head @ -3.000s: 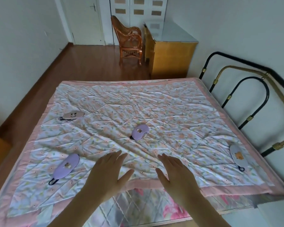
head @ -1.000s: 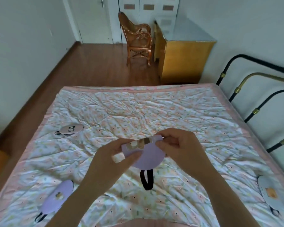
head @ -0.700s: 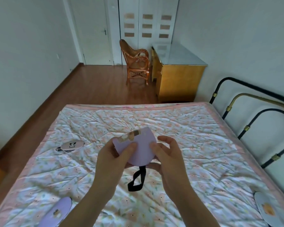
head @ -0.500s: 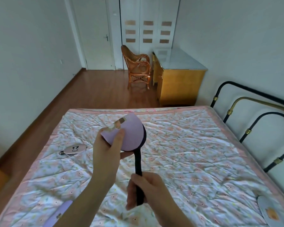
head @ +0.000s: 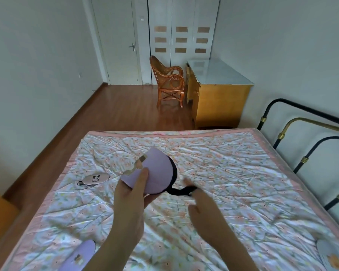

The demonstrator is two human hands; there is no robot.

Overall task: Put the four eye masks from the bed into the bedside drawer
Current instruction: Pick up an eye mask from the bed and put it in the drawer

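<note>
My left hand (head: 130, 196) holds a folded purple eye mask (head: 157, 173) up above the bed. Its black strap (head: 182, 190) trails to the right, pinched by the fingers of my right hand (head: 201, 208). A pale pink eye mask (head: 95, 178) with a dark panda print lies at the bed's left side. Another purple eye mask (head: 79, 257) lies near the front left, partly behind my left forearm. A grey eye mask (head: 330, 255) with an orange print lies at the front right edge. No bedside drawer is in view.
The floral quilt (head: 223, 182) covers the bed. A black and brass metal bedframe (head: 305, 153) runs along the right. A yellow wooden cabinet (head: 217, 94) and a rattan chair (head: 168, 83) stand beyond the bed, with a closed door (head: 117, 40) behind.
Both hands lifted the middle purple mask from the bed and folded it. In the last half second my right hand swung the strap from hanging below up to the right.
</note>
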